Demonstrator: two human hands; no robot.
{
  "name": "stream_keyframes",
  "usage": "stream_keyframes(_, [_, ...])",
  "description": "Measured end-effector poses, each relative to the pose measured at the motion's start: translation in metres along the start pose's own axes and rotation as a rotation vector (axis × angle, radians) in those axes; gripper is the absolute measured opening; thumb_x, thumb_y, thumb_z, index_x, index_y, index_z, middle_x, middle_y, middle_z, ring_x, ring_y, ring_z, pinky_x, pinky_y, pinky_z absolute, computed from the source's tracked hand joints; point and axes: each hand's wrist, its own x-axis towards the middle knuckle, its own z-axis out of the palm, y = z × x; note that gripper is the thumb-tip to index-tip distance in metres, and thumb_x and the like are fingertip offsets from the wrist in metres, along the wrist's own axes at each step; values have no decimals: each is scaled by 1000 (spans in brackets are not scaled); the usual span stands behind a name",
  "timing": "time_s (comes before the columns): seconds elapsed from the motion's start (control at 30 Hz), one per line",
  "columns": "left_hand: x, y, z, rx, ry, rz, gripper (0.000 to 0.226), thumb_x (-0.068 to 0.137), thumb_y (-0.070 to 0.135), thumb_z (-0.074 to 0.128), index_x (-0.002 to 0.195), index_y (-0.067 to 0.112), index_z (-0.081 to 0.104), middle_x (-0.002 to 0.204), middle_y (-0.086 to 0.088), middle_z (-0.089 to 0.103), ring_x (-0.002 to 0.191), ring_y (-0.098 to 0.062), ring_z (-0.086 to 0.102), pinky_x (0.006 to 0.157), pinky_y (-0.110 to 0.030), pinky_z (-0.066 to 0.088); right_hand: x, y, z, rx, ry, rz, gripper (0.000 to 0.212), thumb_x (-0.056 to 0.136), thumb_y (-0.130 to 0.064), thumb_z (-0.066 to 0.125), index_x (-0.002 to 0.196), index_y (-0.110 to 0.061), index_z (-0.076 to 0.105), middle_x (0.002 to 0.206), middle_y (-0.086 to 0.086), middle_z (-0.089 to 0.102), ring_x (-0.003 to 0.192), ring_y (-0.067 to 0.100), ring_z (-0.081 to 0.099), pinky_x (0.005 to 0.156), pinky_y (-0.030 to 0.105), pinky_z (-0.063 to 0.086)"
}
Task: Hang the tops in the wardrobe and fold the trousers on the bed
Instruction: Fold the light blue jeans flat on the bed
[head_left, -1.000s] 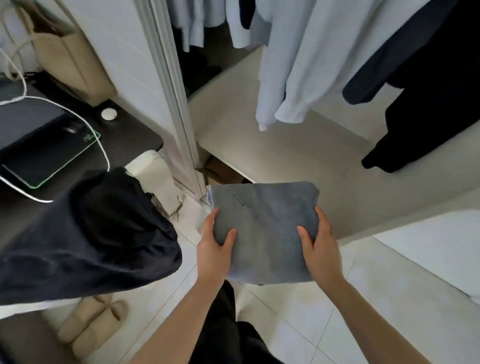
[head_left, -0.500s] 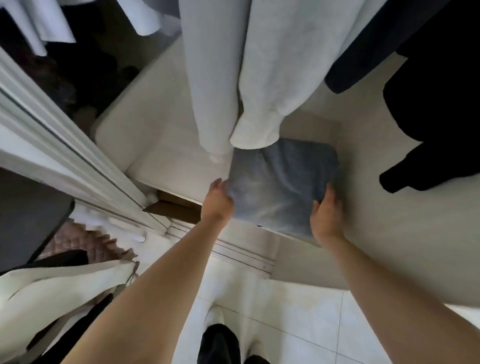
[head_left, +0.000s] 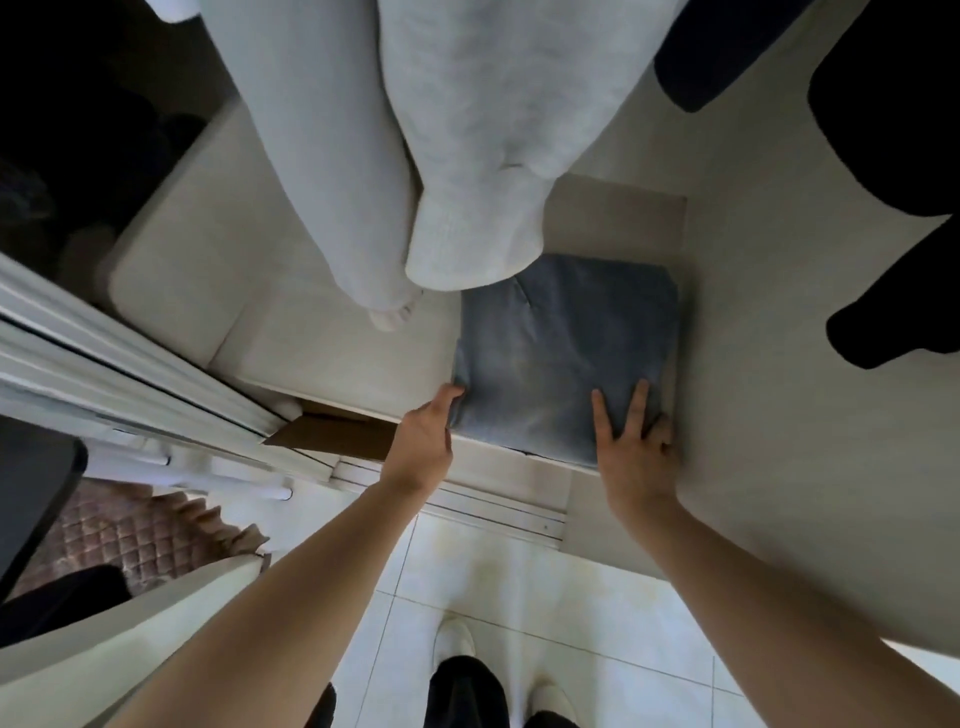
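Observation:
The folded grey-blue trousers (head_left: 561, 353) lie flat on the pale wardrobe floor (head_left: 322, 332), in its right front corner against the side wall. My left hand (head_left: 423, 439) grips the stack's near left corner, with its fingers tucked under the fabric. My right hand (head_left: 631, 447) rests on the near right corner with fingers straight and spread on top. White tops (head_left: 467, 156) hang directly above and cover the stack's far left corner. Dark tops (head_left: 893, 130) hang at the right.
The sliding door frame and track (head_left: 130, 364) run diagonally at the left. A piece of brown cardboard (head_left: 332, 436) sticks out under the wardrobe floor's edge. A quilted brown cover (head_left: 130, 535) lies at lower left. My slippered feet (head_left: 457, 639) stand on white tiles.
Both hands carried the folded trousers forward into the wardrobe and lowered them onto its floor. My right hand now lies flat on top instead of holding the edge.

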Motion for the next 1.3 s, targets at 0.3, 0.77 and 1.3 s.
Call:
stream_keyframes(0.3, [5,9,9,646,-120,444,87,77,19,67,153,25,24,161,-7,20,145,-43,18,116,-57,23,0,2,14,-17,184,-47,44,93,-10,41,136,-9,53,137,34,46,117,54,51,91,65,43])
stream_keyframes(0.77, [27,32,56,665,-152,296,70,100,29,44,157,22,3,163,-15,4,149,-39,-5,120,-58,10,-3,12,29,114,87,70,47,92,-3,29,132,9,51,134,41,43,122,51,49,96,51,48])
stream_keyframes(1.3, [-156,77,11,626,-222,-188,75,99,11,45,156,16,-5,164,-6,-8,150,-29,-12,123,-45,7,-71,18,-17,27,-214,-321,74,95,-22,41,150,4,-2,158,23,6,147,36,8,117,41,19])
